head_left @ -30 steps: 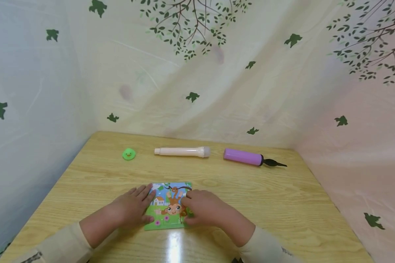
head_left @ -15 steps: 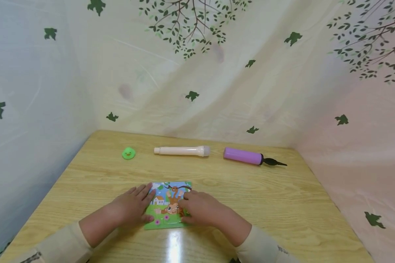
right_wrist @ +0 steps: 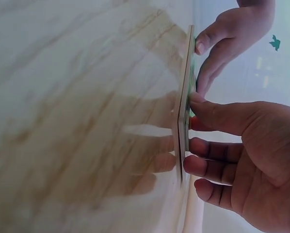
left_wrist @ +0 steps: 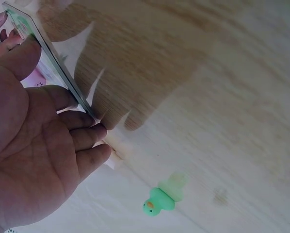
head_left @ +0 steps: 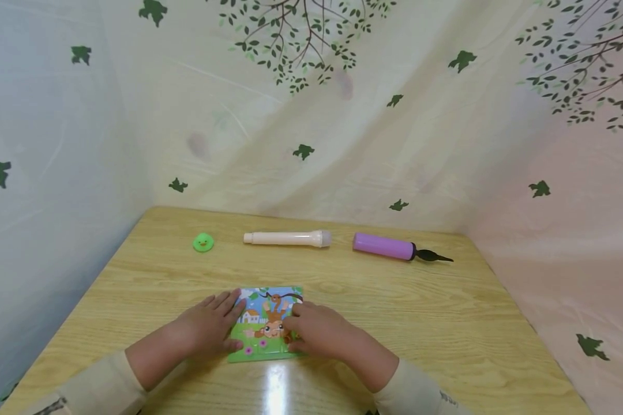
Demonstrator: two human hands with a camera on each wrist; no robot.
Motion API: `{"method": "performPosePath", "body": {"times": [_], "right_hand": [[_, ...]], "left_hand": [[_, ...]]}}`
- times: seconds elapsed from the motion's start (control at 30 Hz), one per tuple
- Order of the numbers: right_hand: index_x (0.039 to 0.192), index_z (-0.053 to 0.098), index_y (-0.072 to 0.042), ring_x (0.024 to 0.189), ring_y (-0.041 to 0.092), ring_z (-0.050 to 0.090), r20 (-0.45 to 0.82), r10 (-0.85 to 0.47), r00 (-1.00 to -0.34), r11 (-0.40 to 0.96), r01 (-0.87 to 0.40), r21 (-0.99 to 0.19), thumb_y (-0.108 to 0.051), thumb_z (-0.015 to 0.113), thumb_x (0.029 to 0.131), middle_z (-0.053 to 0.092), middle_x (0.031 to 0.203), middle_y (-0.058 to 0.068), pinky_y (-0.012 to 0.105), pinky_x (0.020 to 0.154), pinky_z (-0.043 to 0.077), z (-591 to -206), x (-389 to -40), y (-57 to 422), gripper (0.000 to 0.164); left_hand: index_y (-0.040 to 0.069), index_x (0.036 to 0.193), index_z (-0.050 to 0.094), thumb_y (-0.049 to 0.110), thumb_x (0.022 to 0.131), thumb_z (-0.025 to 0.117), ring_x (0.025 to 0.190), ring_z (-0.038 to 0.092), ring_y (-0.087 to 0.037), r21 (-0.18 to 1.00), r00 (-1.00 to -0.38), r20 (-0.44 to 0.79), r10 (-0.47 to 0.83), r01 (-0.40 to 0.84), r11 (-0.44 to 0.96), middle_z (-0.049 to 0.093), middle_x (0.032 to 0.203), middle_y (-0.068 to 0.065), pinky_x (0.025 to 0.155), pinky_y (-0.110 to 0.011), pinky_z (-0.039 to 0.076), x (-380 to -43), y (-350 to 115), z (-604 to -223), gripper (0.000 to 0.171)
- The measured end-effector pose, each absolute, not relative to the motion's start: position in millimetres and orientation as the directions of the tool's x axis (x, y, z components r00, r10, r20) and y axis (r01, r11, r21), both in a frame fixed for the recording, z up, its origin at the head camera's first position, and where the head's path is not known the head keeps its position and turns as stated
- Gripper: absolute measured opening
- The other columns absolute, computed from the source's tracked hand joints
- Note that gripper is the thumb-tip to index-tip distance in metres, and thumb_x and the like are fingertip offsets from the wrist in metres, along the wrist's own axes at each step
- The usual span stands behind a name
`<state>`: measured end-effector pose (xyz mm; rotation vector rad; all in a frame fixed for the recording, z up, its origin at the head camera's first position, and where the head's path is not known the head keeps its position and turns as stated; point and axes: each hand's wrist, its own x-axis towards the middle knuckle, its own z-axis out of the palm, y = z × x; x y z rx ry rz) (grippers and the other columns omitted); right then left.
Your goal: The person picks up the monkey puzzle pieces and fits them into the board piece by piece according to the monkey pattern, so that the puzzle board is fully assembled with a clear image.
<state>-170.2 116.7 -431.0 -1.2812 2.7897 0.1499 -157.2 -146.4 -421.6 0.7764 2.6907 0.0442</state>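
Note:
A square jigsaw puzzle [head_left: 262,331] with a monkey picture lies flat on the table in the head view. My left hand [head_left: 207,328] rests along its left side, fingers spread fairly straight and thumb near the lower corner. At the right side my right hand [head_left: 319,329] curls its fingers and thumb over the picture, pinching what looks like a puzzle piece beside the monkey's face; the hand covers most of it. The right wrist view shows the thumb [right_wrist: 215,114] on the puzzle's face and the other fingertips at its edge. The left wrist view shows the board's edge [left_wrist: 62,73] against the left fingers.
Along the back of the wooden table [head_left: 436,323] lie a green duck toy [head_left: 203,242], a white stick with a clear end [head_left: 286,238] and a purple hand pump [head_left: 383,246] with a black nozzle. A leaf-printed cloth [head_left: 270,127] hangs behind.
My right hand has shifted slightly over the puzzle's right side, and the picture by its fingertips looks a little different. My left hand has stayed in place.

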Motion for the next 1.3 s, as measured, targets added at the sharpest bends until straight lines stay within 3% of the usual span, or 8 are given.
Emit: {"method": "performPosePath", "body": {"times": [0.23, 0.5, 0.6, 0.7, 0.87, 1.1, 1.3], "right_hand": [[0.103, 0.066, -0.032, 0.086, 0.004, 0.049, -0.087, -0.755, -0.650, 0.652, -0.758, 0.014, -0.047, 0.069, 0.088, 0.054, 0.094, -0.012, 0.018, 0.067, 0.045, -434.3, -170.2, 121.7, 0.021], [0.111, 0.066, -0.028, 0.091, 0.006, 0.053, -0.053, -0.771, -0.634, 0.635, -0.772, -0.011, -0.050, 0.064, 0.091, 0.056, 0.100, -0.010, 0.021, 0.075, 0.049, -433.4, -166.2, 128.1, 0.030], [0.116, 0.064, -0.025, 0.097, 0.008, 0.055, -0.026, -0.783, -0.621, 0.621, -0.783, -0.035, -0.050, 0.062, 0.093, 0.058, 0.106, -0.008, 0.024, 0.083, 0.051, -431.8, -164.7, 134.5, 0.034], [0.119, 0.065, -0.024, 0.102, 0.009, 0.057, -0.007, -0.811, -0.585, 0.585, -0.811, -0.025, -0.048, 0.061, 0.094, 0.060, 0.113, -0.007, 0.026, 0.090, 0.051, -430.0, -163.3, 143.5, 0.035], [0.121, 0.068, -0.026, 0.104, 0.009, 0.055, -0.010, -0.864, -0.503, 0.503, -0.864, 0.018, -0.048, 0.062, 0.094, 0.061, 0.117, -0.007, 0.025, 0.089, 0.051, -429.3, -161.5, 156.3, 0.036], [0.129, 0.064, -0.027, 0.108, 0.011, 0.055, -0.005, -0.881, -0.474, 0.474, -0.881, 0.013, -0.049, 0.060, 0.095, 0.059, 0.123, -0.006, 0.027, 0.090, 0.052, -432.6, -158.4, 159.1, 0.041], [0.122, 0.065, -0.028, 0.104, 0.010, 0.055, 0.025, -0.889, -0.458, 0.458, -0.886, 0.072, -0.050, 0.061, 0.094, 0.059, 0.120, -0.007, 0.025, 0.083, 0.051, -434.5, -155.9, 158.2, 0.036]], "left_hand": [[0.001, 0.151, 0.033, 0.059, 0.092, 0.057, 0.147, 0.024, -0.041, 0.123, -0.799, -0.293, 0.524, 0.512, 0.850, 0.022, 0.160, -0.022, 0.119, -0.056, 0.024, -161.1, -145.5, -422.6, 0.087], [-0.002, 0.140, 0.050, 0.047, 0.093, 0.063, 0.138, 0.038, -0.045, 0.132, -0.826, -0.074, 0.559, 0.548, 0.826, 0.039, 0.152, -0.024, 0.113, -0.058, 0.034, -163.5, -143.4, -417.5, 0.069], [0.001, 0.140, 0.051, 0.043, 0.095, 0.062, 0.140, 0.038, -0.043, 0.146, -0.784, -0.027, 0.621, 0.611, 0.778, 0.040, 0.152, -0.021, 0.113, -0.056, 0.035, -160.4, -138.9, -414.5, 0.063], [0.006, 0.143, 0.051, 0.040, 0.097, 0.060, 0.141, 0.038, -0.038, 0.198, -0.701, -0.035, 0.712, 0.694, 0.693, 0.042, 0.153, -0.014, 0.112, -0.053, 0.037, -154.6, -132.1, -412.8, 0.058], [0.014, 0.146, 0.048, 0.042, 0.097, 0.058, 0.138, 0.045, -0.029, 0.176, -0.587, -0.097, 0.804, 0.785, 0.595, 0.046, 0.152, -0.003, 0.111, -0.046, 0.042, -144.1, -123.0, -414.8, 0.057], [0.019, 0.150, 0.043, 0.045, 0.096, 0.058, 0.137, 0.046, -0.028, 0.082, -0.545, -0.121, 0.829, 0.827, 0.556, 0.040, 0.155, 0.001, 0.110, -0.045, 0.043, -139.7, -118.4, -421.3, 0.061], [0.023, 0.147, 0.048, 0.049, 0.094, 0.060, 0.133, 0.050, -0.027, -0.035, -0.521, -0.084, 0.850, 0.854, 0.520, 0.044, 0.153, 0.002, 0.105, -0.047, 0.047, -137.6, -114.5, -426.7, 0.060]]}}
